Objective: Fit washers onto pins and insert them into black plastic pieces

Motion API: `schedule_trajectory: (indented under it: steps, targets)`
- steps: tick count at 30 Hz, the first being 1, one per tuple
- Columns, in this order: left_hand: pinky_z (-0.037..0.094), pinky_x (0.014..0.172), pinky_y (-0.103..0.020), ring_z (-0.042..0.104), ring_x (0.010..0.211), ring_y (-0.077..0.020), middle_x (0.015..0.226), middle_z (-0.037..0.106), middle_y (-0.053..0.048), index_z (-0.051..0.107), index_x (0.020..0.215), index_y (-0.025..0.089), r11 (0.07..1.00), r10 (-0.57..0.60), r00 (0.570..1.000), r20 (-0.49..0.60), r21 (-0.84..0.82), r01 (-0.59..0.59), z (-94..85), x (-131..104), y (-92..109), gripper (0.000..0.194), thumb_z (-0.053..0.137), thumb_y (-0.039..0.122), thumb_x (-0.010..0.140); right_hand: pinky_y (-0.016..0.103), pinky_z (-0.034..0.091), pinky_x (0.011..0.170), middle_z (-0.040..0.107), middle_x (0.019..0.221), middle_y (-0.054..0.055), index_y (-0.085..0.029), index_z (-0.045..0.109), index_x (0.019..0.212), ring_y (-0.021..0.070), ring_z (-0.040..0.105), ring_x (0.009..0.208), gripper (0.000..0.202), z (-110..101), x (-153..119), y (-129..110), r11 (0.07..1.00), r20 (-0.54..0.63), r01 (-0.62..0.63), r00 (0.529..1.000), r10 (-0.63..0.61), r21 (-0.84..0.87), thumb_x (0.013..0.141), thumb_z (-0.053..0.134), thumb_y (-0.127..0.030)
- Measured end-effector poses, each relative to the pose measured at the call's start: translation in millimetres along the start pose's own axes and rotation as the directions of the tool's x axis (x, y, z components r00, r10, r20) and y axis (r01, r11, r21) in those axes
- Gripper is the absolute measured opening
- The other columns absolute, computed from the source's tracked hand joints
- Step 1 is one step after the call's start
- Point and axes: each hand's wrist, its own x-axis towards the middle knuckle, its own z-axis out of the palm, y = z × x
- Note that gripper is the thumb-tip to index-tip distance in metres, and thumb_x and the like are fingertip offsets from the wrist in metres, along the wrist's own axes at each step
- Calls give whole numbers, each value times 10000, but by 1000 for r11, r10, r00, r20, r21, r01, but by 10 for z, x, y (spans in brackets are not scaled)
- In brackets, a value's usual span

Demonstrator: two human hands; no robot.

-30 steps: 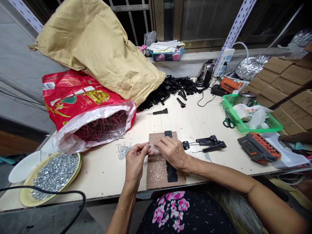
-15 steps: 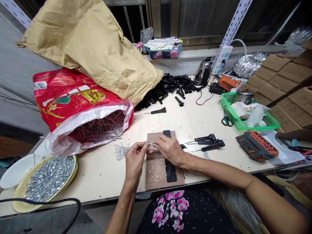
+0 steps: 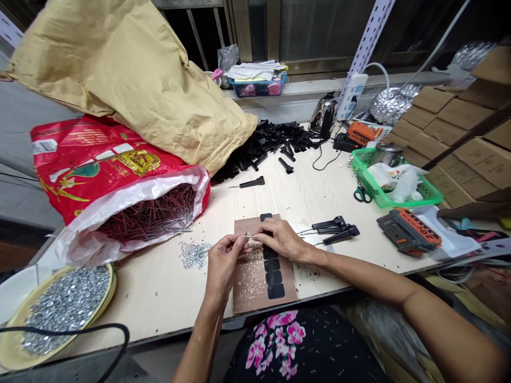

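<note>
My left hand (image 3: 224, 260) is closed in a pinch, thumb against fingers, on a small thin silvery metal piece (image 3: 250, 236). Fingertips of my right hand (image 3: 284, 242) pinch the other end of it; its exact kind is too small to tell. Both hands are over a brown board (image 3: 248, 295) with a row of black rounded-square pads (image 3: 273, 277) and pale specks. Left of the board lies a small heap of shiny metal rings (image 3: 194, 254). To the right are several black-handled tools with thin metal shafts (image 3: 337, 230); another such tool (image 3: 251, 182) lies farther back.
A red bag (image 3: 91, 159) spills thin dark-red rods, under a big brown paper sack (image 3: 131, 80). A yellow bowl (image 3: 109, 295) holds shiny metal pieces. Black parts (image 3: 275, 141) are heaped behind. At right are scissors (image 3: 362, 193), a green basket (image 3: 385, 205), a battery pack (image 3: 411, 231) and cartons (image 3: 475, 165).
The view has shifted slightly, so most of the table appears farther left. My right fingers have drawn in tighter around the small metal piece, close against my left fingertips.
</note>
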Motion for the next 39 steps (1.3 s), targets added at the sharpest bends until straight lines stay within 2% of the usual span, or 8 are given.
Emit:
schedule_trajectory:
  steps: [7, 14, 20, 24, 28, 34, 36, 39]
  targets:
    - [500, 579, -250, 572, 583, -92, 857, 597, -25, 591, 1192, 169, 991, 33, 999, -2, 132, -33, 79, 44, -170, 535, 525, 544, 816, 231, 401, 676, 593, 894, 42, -172, 644, 954, 123, 538, 796, 198, -367, -199, 365, 924, 3, 52, 998, -55, -379, 942, 474, -272]
    - [433, 511, -221, 472, 495, -60, 769, 546, 10, 596, 1167, 185, 916, 161, 983, -91, 384, -114, 85, 87, -323, 480, 432, 526, 871, 233, 363, 602, 564, 822, 49, -146, 639, 888, 147, 464, 805, 256, -369, -116, 640, 750, 96, 160, 987, -128, -641, 963, 416, -246]
    - [424, 479, -234, 463, 463, -75, 731, 530, 15, 574, 1189, 175, 880, 223, 963, -153, 457, -131, 136, 60, -349, 493, 397, 520, 884, 219, 371, 566, 538, 764, 5, -143, 585, 873, 115, 436, 739, 263, -289, -343, 621, 600, 501, 650, 753, -427, -466, 967, 341, -120]
    - [422, 472, -238, 447, 442, -71, 744, 520, 19, 581, 1185, 198, 850, 265, 948, -175, 506, -144, 168, 42, -333, 460, 398, 502, 891, 220, 390, 554, 537, 762, 28, -112, 573, 843, 119, 436, 728, 285, -323, -264, 629, 683, 311, 414, 909, -278, -602, 970, 317, -124]
    - [413, 462, -232, 434, 435, -69, 717, 512, 24, 587, 1159, 182, 840, 287, 942, -175, 518, -160, 173, 32, -333, 447, 376, 483, 904, 200, 377, 540, 532, 755, 10, -130, 573, 838, 108, 436, 729, 268, -299, -286, 584, 606, 552, 696, 700, -453, -385, 959, 337, -95]
    - [395, 446, -221, 420, 428, -67, 684, 503, 28, 589, 1134, 163, 853, 281, 942, -184, 498, -157, 165, 45, -351, 454, 361, 485, 909, 203, 336, 520, 516, 754, 23, -111, 568, 859, 111, 420, 714, 297, -324, -241, 528, 682, 458, 520, 839, -293, -515, 957, 293, -61]
    - [383, 431, -216, 410, 423, -68, 676, 499, 29, 579, 1150, 160, 864, 271, 946, -180, 479, -156, 170, 43, -346, 465, 360, 492, 908, 219, 313, 521, 525, 770, 25, -126, 581, 862, 120, 427, 747, 266, -303, -282, 503, 646, 542, 642, 743, -392, -413, 963, 336, -99]
    - [374, 432, -209, 406, 425, -64, 676, 498, 28, 578, 1151, 165, 869, 272, 947, -173, 468, -164, 182, 36, -329, 454, 366, 486, 909, 242, 261, 500, 548, 791, 30, -143, 606, 861, 133, 436, 775, 249, -260, -350, 465, 674, 522, 630, 752, -403, -387, 968, 382, -165]
